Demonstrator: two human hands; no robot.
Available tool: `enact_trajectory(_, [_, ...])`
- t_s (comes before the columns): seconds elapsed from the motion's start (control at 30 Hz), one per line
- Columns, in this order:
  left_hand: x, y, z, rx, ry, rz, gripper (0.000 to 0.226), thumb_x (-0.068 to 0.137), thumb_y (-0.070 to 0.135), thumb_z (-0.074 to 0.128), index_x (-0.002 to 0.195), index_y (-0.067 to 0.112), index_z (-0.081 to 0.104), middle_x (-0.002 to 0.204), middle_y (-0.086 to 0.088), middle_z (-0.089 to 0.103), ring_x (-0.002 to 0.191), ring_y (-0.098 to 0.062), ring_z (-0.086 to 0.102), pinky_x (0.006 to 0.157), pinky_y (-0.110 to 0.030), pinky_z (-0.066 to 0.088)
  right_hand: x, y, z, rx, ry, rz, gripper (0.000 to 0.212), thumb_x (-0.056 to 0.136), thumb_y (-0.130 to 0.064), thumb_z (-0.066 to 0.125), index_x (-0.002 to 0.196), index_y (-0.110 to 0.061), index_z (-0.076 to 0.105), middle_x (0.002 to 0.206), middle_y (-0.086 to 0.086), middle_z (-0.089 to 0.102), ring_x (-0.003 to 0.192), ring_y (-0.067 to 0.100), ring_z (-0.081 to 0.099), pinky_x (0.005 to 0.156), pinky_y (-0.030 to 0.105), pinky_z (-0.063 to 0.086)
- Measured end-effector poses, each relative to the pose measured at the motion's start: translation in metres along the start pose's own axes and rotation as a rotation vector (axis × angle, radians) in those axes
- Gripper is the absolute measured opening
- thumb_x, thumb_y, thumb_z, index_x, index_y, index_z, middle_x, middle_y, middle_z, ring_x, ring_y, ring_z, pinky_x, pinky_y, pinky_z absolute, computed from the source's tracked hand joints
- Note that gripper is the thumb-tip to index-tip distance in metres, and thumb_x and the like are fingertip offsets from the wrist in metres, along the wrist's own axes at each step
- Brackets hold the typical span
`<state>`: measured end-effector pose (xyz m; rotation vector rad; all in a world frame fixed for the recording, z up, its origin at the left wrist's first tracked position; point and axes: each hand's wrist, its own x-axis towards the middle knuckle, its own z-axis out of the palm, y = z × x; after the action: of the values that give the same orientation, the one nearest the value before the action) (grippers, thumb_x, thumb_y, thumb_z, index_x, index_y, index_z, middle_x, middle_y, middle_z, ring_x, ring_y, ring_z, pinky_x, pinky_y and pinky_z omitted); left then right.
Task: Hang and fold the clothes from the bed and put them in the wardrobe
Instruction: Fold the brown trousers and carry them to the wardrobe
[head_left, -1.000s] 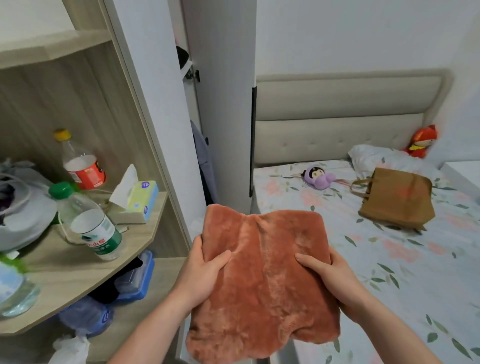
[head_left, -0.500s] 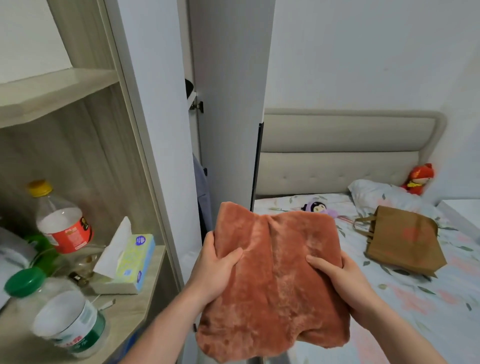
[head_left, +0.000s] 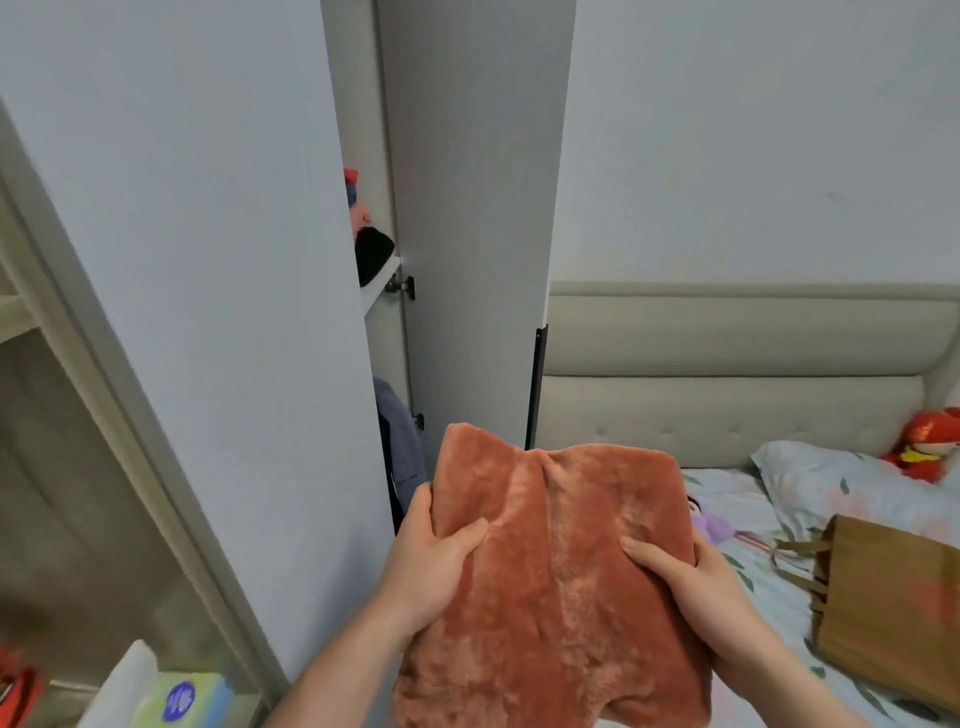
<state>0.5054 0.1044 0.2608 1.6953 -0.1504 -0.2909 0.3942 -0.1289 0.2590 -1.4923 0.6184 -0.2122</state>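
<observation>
— What does the garment look like?
— Rust-orange, plush, folded flat, held up in front of the wardrobe door, beside the bed.
— And the grip?
— Left hand and right hand each clasp a side edge, thumbs pressed on top, fingers curled underneath.
— Anything hidden?
— The fingers beneath the cloth. Its lower edge runs out of view. Inside the wardrobe only slivers show.
</observation>
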Motion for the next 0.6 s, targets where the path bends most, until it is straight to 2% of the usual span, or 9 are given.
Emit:
enact_trajectory(0.1, [0.039,0.017,0.011,0.029,0.046,0.023,0.036,0.077,0.035,0.076,0.11,0.034,0.063,0.102,0.016,0.075,0.098,-0.007,0.071,0.097,-0.046,0.054,0.047,-0.021,-0.002,0.018,-0.016,0.005,0.041,0.078,-0.027,0.085,0.116,-0.026,0.069,0.095,-0.006,0.08,0.084,0.016,0.077,0.078,0.036,0.058])
enact_trajectory(0.23, [0.082,0.034,0.014,-0.01,0.115,0.049,0.031,0.085,0.023,0.076,0.112,0.03,0.064,0.102,0.014,0.075,0.097,-0.008,0.072,0.097,-0.046,0.055,0.102,-0.05,0.004,0.026,-0.084,-0.013,0.042,0.078,-0.027,0.085,0.116,-0.024,0.067,0.093,-0.005,0.08,0.08,0.015,0.077,0.072,0.033,0.057])
enact_trajectory(0.3, [0.101,0.043,0.014,-0.041,0.15,0.054,0.029,0.087,0.017,0.075,0.112,0.029,0.064,0.103,0.013,0.076,0.097,-0.009,0.072,0.097,-0.046,0.055,0.125,-0.063,0.01,0.025,-0.123,-0.019,0.046,0.077,-0.03,0.086,0.118,-0.026,0.066,0.098,-0.003,0.079,0.083,0.019,0.078,0.077,0.038,0.059])
enact_trajectory(0.4, [0.123,0.058,0.012,-0.081,0.203,0.053,0.033,0.081,0.024,0.077,0.11,0.03,0.065,0.102,0.012,0.076,0.097,-0.011,0.073,0.096,-0.047,0.055,0.154,-0.083,0.018,0.023,-0.175,-0.041,0.053,0.074,-0.033,0.087,0.122,-0.027,0.066,0.103,-0.001,0.079,0.09,0.022,0.077,0.087,0.044,0.059])
enact_trajectory(0.47, [0.143,0.069,0.009,-0.119,0.246,0.049,0.03,0.083,0.02,0.076,0.109,0.028,0.065,0.1,0.01,0.076,0.096,-0.013,0.073,0.096,-0.05,0.055,0.175,-0.1,0.026,0.034,-0.201,-0.06,0.058,0.069,-0.036,0.088,0.122,-0.027,0.066,0.104,-0.001,0.079,0.092,0.023,0.077,0.09,0.046,0.059])
enact_trajectory(0.6, [0.185,0.092,0.0,-0.206,0.307,0.057,0.026,0.087,0.012,0.074,0.107,0.026,0.065,0.097,0.009,0.076,0.094,-0.016,0.074,0.095,-0.051,0.056,0.207,-0.134,0.045,0.063,-0.265,-0.083,0.056,0.073,-0.037,0.086,0.123,-0.026,0.065,0.106,0.0,0.079,0.096,0.024,0.076,0.096,0.048,0.057])
